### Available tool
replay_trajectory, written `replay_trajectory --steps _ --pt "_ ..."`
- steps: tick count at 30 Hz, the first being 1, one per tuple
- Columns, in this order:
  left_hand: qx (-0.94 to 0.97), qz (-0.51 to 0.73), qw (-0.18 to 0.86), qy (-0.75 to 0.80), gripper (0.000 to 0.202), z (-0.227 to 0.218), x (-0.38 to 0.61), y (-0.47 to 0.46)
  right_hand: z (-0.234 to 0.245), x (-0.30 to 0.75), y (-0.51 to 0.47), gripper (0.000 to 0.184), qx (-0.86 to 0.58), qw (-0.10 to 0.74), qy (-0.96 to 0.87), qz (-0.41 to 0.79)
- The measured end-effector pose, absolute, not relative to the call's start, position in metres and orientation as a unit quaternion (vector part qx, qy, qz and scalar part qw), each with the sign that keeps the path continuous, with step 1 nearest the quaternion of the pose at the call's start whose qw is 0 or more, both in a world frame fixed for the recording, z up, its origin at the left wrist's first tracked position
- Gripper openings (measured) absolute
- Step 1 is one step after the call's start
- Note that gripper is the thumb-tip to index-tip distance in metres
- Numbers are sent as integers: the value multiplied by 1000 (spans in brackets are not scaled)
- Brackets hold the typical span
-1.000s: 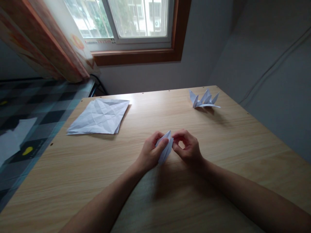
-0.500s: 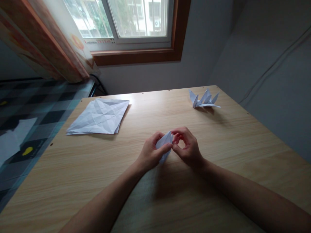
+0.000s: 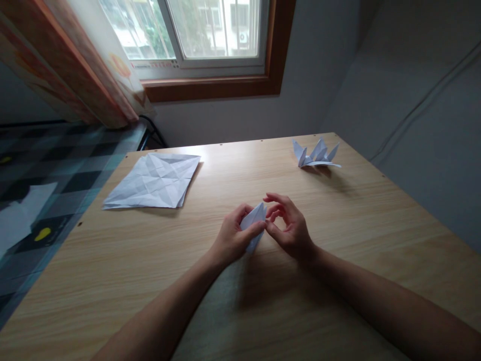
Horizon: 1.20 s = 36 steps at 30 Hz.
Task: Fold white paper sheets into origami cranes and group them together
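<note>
A small piece of white paper, folded to a point at the top, is the folded paper [image 3: 254, 215] held above the table at the middle of the head view. My left hand [image 3: 232, 234] grips it from the left, thumb across its front and fingers behind. On its right edge, my right hand [image 3: 292, 228] pinches with the thumb and a curled finger, while the index finger is raised off the paper. Exactly what the right fingertips grip is partly hidden.
Creased white paper sheets [image 3: 158, 180] lie stacked at the table's far left. Folded paper cranes [image 3: 317, 154] stand at the far right of the wooden table [image 3: 233, 175]. Left of it is a checked cloth surface [image 3: 75, 180] with more white paper [image 3: 28, 210].
My right index finger has lifted up and away from the paper's tip. The left hand keeps its hold, and the folded paper has barely shifted.
</note>
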<state>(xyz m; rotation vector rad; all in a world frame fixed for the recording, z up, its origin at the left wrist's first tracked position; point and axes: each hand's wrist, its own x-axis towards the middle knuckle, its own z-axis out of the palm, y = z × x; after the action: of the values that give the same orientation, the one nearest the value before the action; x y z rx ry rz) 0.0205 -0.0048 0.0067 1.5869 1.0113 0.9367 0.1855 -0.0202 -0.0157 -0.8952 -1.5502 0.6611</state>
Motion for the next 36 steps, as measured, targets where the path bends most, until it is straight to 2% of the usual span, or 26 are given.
replay_trajectory --steps 9,20,28,32,36 --pt "639 382 505 437 32 2 20 -4 -18 186 -20 26 -374 594 -662 262" --pt "639 385 495 445 29 5 20 -5 -9 186 -21 13 -384 576 -685 226" --pt "638 392 484 452 22 6 20 -5 -14 187 -20 4 -411 565 -631 337" --pt "655 374 471 457 22 6 20 -6 -17 188 -17 12 -415 569 -591 394" --pt "675 366 450 455 25 5 20 -6 -19 188 -14 10 -420 547 -603 401"
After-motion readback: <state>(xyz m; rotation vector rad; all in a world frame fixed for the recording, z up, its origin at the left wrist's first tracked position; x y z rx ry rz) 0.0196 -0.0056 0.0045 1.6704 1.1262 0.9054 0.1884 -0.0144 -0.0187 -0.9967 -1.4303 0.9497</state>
